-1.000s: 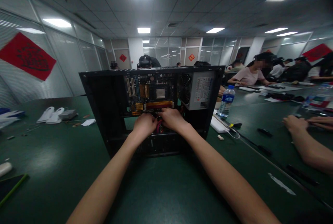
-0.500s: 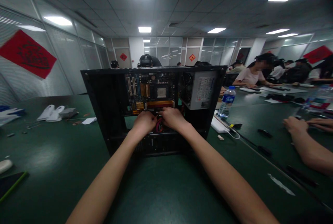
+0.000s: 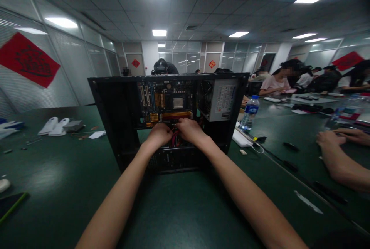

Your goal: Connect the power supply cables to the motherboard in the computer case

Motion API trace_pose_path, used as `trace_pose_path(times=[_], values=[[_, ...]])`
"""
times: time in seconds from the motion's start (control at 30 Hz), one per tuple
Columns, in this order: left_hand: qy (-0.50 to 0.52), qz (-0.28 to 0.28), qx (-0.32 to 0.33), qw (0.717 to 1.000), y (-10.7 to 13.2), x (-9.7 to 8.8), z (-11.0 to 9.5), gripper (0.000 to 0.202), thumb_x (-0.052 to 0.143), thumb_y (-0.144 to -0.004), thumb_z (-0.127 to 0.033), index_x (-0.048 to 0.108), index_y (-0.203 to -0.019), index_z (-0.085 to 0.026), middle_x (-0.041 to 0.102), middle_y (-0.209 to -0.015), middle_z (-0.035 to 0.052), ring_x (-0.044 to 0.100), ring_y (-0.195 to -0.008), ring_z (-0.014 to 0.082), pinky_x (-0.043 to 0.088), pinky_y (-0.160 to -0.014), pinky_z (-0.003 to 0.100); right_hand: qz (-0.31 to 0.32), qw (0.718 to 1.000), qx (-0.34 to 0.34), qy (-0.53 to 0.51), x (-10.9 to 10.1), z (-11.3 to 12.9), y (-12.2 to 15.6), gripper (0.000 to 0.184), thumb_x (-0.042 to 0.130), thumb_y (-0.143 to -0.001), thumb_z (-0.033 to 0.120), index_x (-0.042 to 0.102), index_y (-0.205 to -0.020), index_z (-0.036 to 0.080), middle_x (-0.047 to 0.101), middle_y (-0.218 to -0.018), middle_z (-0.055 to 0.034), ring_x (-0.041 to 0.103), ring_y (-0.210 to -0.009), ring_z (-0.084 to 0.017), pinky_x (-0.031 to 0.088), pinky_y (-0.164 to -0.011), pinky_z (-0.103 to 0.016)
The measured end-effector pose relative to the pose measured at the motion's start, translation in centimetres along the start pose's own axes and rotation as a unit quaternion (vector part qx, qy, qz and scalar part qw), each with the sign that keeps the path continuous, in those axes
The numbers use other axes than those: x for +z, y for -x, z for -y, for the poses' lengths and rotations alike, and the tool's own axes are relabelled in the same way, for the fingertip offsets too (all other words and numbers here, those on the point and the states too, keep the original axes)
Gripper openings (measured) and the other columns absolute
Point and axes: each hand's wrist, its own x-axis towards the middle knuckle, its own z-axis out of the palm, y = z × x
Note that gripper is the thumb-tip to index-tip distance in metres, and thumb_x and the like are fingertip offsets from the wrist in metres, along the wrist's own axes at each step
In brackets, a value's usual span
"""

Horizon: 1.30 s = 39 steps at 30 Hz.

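A black open-sided computer case (image 3: 111, 118) stands upright on the green table, with its inside facing me. Inside it are a motherboard (image 3: 178, 103) and, at upper right, a silver power supply (image 3: 224, 98) with a fan. Both my hands reach in below the motherboard's memory slots. My left hand (image 3: 158, 133) has its fingers closed by a bundle of dark red cables (image 3: 175, 139). Just to the right, my right hand (image 3: 190, 128) also has its fingers closed at the top of the cables. The fingertips are partly hidden, so their exact grip is unclear.
Right of the case stand a water bottle (image 3: 250, 113) and a white power strip (image 3: 241, 138) with cords. Another person's hands (image 3: 332, 141) rest at far right. White slippers (image 3: 54, 126) and a grey box (image 3: 73, 126) lie at left.
The view has shifted slightly, so everything sits a little to the left. My hands stay at the cables in nearly the same pose.
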Motion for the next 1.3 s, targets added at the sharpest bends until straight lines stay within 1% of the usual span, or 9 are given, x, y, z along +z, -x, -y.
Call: trace_pose_path(times=[0.13,0.33,0.57,0.73,0.9,0.97,1.07,1.2,1.3], values=[[0.003,0.022,0.001,1.000,-0.6,0.0,-0.3,0.030,0.051,-0.087,-0.028,0.078,-0.088,-0.016,0.076,-0.089,0.0115,0.069,-0.082,0.0203,0.044,-0.069,0.026,0.004,1.000,0.007,-0.015,0.2,-0.1,-0.2,0.023,0.054,-0.088,0.010,0.067,-0.107,0.013,0.060,-0.111,-0.0148,0.058,-0.104,-0.024,0.048,-0.083,-0.030],[-0.002,0.025,-0.016,1.000,-1.4,-0.2,-0.7,0.036,0.048,-0.090,-0.034,0.078,-0.086,-0.015,0.076,-0.087,0.0106,0.068,-0.079,0.0193,0.044,-0.069,0.025,-0.026,0.999,0.008,-0.046,0.6,-0.3,-0.4,0.020,0.055,-0.089,0.012,0.064,-0.107,0.009,0.058,-0.113,-0.0149,0.055,-0.106,-0.024,0.046,-0.090,-0.030],[-0.025,0.038,-0.041,0.998,-2.0,-0.9,-1.5,0.032,0.050,-0.088,-0.028,0.077,-0.090,-0.011,0.075,-0.093,0.0164,0.070,-0.088,0.0227,0.045,-0.068,0.024,-0.039,0.999,0.008,-0.020,0.5,-0.3,-0.4,0.021,0.050,-0.090,0.009,0.064,-0.105,0.012,0.056,-0.115,-0.0141,0.052,-0.105,-0.024,0.047,-0.085,-0.031],[-0.034,0.039,-0.046,0.998,-2.3,-0.9,-1.7,0.031,0.051,-0.087,-0.026,0.076,-0.095,-0.010,0.074,-0.098,0.0193,0.070,-0.092,0.0248,0.048,-0.073,0.025,-0.032,0.999,-0.005,0.003,0.6,-0.4,-0.6,0.021,0.049,-0.092,0.011,0.066,-0.105,0.010,0.058,-0.110,-0.0156,0.051,-0.106,-0.027,0.045,-0.090,-0.035],[-0.037,0.019,-0.056,0.998,-2.1,-0.6,-2.1,0.032,0.051,-0.088,-0.025,0.074,-0.103,-0.009,0.074,-0.100,0.0197,0.069,-0.098,0.0258,0.049,-0.078,0.026,-0.020,1.000,0.020,-0.008,0.8,-0.3,-0.4,0.022,0.047,-0.093,0.010,0.063,-0.107,0.012,0.056,-0.115,-0.0148,0.053,-0.106,-0.025,0.046,-0.088,-0.031],[-0.037,0.012,-0.053,0.998,-2.0,-0.4,-2.1,0.033,0.050,-0.088,-0.025,0.074,-0.102,-0.009,0.074,-0.101,0.0196,0.069,-0.098,0.0257,0.049,-0.078,0.026,-0.016,0.999,0.030,-0.013,0.8,-0.4,-0.3,0.020,0.049,-0.093,0.012,0.062,-0.108,0.013,0.056,-0.114,-0.0138,0.055,-0.105,-0.024,0.046,-0.087,-0.030],[-0.030,0.027,-0.031,0.999,-1.9,-0.5,-1.6,0.033,0.049,-0.089,-0.028,0.076,-0.096,-0.012,0.075,-0.099,0.0167,0.069,-0.095,0.0241,0.048,-0.076,0.026,-0.018,0.999,0.034,-0.011,0.8,-0.6,-0.4,0.019,0.052,-0.092,0.014,0.060,-0.110,0.013,0.056,-0.113,-0.0129,0.058,-0.100,-0.023,0.047,-0.084,-0.030],[-0.010,0.038,-0.007,0.999,-1.9,-0.8,-0.7,0.034,0.049,-0.090,-0.034,0.077,-0.088,-0.015,0.076,-0.094,0.0130,0.070,-0.090,0.0224,0.046,-0.071,0.025,-0.014,1.000,0.002,-0.002,0.8,-1.3,-0.8,0.018,0.053,-0.093,0.015,0.058,-0.110,0.013,0.055,-0.114,-0.0125,0.060,-0.100,-0.023,0.047,-0.082,-0.030],[0.000,0.042,0.000,0.999,-2.0,-0.6,-0.1,0.036,0.048,-0.090,-0.037,0.077,-0.087,-0.016,0.076,-0.092,0.0117,0.069,-0.086,0.0211,0.045,-0.067,0.025,-0.012,1.000,-0.025,0.000,0.8,-1.8,-0.9,0.016,0.054,-0.093,0.016,0.059,-0.108,0.012,0.056,-0.113,-0.0116,0.061,-0.099,-0.022,0.046,-0.081,-0.029]])
